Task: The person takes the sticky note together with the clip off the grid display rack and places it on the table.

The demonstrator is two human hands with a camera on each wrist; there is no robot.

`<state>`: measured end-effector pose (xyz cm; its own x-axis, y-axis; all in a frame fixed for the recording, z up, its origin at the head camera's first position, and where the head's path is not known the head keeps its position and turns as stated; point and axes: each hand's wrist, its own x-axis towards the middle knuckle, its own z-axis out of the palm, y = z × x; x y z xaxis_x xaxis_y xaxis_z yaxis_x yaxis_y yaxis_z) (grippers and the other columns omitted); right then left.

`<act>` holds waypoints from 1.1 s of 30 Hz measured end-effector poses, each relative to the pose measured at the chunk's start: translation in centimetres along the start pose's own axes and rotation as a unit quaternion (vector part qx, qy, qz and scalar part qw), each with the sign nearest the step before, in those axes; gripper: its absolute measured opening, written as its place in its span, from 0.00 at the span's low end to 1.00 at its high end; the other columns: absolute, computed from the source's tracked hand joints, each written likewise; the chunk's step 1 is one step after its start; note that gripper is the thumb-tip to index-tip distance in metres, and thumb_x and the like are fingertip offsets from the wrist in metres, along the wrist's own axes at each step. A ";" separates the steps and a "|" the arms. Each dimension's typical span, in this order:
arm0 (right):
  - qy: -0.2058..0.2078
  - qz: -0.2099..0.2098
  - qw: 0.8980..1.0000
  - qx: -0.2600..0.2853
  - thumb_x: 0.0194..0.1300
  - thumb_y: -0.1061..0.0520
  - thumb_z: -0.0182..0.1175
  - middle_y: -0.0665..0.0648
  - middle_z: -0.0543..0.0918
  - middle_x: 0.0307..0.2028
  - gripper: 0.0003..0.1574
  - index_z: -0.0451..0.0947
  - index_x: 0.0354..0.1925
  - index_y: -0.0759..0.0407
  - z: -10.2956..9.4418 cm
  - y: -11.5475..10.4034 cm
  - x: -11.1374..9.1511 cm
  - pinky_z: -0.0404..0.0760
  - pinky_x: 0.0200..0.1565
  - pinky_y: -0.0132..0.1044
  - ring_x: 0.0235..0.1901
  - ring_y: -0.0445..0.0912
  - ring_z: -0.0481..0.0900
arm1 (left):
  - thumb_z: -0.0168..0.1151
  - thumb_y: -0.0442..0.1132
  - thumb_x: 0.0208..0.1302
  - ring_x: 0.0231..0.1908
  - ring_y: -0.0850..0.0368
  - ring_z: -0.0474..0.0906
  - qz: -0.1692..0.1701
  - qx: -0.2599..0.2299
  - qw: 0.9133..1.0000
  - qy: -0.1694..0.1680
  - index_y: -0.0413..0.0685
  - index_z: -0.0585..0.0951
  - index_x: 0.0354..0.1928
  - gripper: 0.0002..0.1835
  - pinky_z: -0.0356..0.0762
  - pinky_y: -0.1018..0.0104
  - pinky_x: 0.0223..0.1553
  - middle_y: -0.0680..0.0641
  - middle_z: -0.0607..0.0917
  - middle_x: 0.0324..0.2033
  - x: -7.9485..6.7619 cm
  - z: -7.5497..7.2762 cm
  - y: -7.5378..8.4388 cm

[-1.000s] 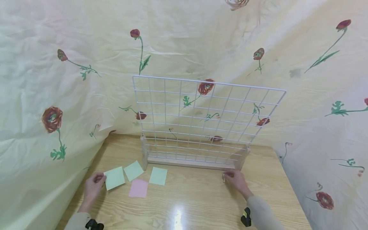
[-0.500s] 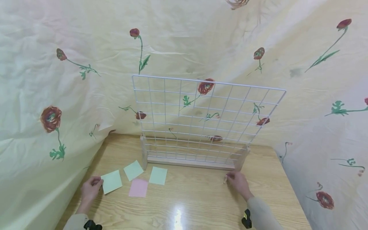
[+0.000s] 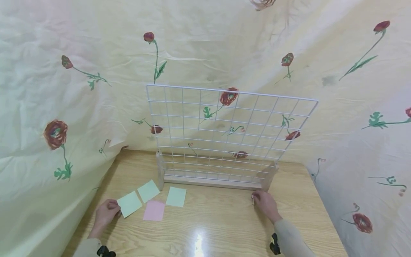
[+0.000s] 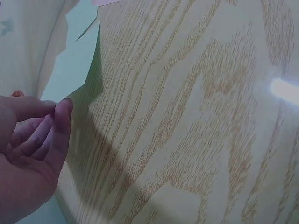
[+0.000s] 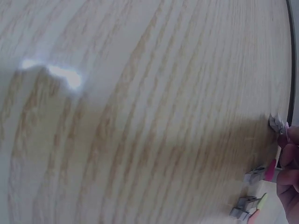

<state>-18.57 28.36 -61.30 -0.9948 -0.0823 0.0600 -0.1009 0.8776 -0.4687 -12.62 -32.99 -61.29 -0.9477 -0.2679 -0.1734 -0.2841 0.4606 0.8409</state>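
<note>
My left hand pinches a pale green paper note by its near-left corner, between thumb and fingertips. In the left wrist view this note is slightly raised, casting a shadow on the wood. Two more green notes and a pink note lie to its right. At the rack's right foot, my right hand pinches a small clip, partly hidden by the fingers. Beside that hand, in the right wrist view, are more small clips with coloured ends.
A white wire grid rack stands upright across the back of the table, on a wooden base. The wooden tabletop spreads out in front of it. Flower-printed cloth hangs behind and along both sides.
My left hand drew the green note a little left and down, then brought it back right towards the other notes. The right hand stays by the rack's foot, the small clip turning slightly.
</note>
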 end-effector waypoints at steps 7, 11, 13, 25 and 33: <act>0.015 -0.004 1.000 0.003 0.60 0.66 0.63 0.65 0.83 0.42 0.12 0.81 0.44 0.65 0.7 0.7 -0.1 0.79 0.45 0.55 0.42 0.59 0.81 | 0.62 0.30 0.58 0.28 0.54 0.81 0.011 0.061 0.998 -0.018 0.25 0.72 0.45 0.17 0.74 0.66 0.34 0.41 0.84 0.29 -0.1 0.1 0.3; 0.030 -0.018 0.999 0.024 0.60 0.65 0.64 0.64 0.83 0.43 0.12 0.81 0.44 0.65 1.0 1.0 -0.2 0.79 0.45 0.55 0.42 0.59 0.81 | 0.62 0.31 0.60 0.27 0.52 0.82 0.003 0.049 0.998 -0.040 0.24 0.72 0.45 0.17 0.78 0.65 0.32 0.42 0.84 0.27 -0.1 0.1 0.4; 0.033 -0.022 0.998 0.041 0.61 0.64 0.63 0.64 0.83 0.43 0.12 0.81 0.45 0.65 1.1 1.0 -0.3 0.79 0.45 0.55 0.42 0.58 0.81 | 0.62 0.31 0.60 0.27 0.51 0.82 0.000 0.037 0.998 -0.052 0.22 0.72 0.45 0.17 0.81 0.65 0.30 0.42 0.84 0.27 -0.1 0.1 0.4; 0.028 -0.018 0.995 0.092 0.64 0.58 0.65 0.62 0.84 0.42 0.16 0.80 0.47 0.65 0.0 1.1 -0.9 0.81 0.42 0.51 0.40 0.54 0.81 | 0.63 0.30 0.58 0.27 0.54 0.79 -0.008 0.059 0.994 -0.091 0.23 0.77 0.39 0.12 0.81 0.65 0.28 0.47 0.82 0.25 -0.2 -0.3 -0.3; 0.035 -0.049 0.995 0.080 0.59 0.65 0.66 0.59 0.83 0.40 0.17 0.78 0.48 0.66 -0.7 1.9 -1.5 0.81 0.35 0.38 0.34 0.47 0.79 | 0.64 0.31 0.55 0.26 0.55 0.78 0.010 0.108 0.988 -0.106 0.28 0.80 0.34 0.09 0.78 0.64 0.28 0.48 0.81 0.24 -0.3 -1.0 0.3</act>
<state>-17.29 30.52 -61.65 -0.9773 -0.1250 0.1711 -0.2034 0.7802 -0.5916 -12.28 -33.61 -60.52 -0.9559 -0.0842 -0.2815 -0.2685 0.6398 0.7201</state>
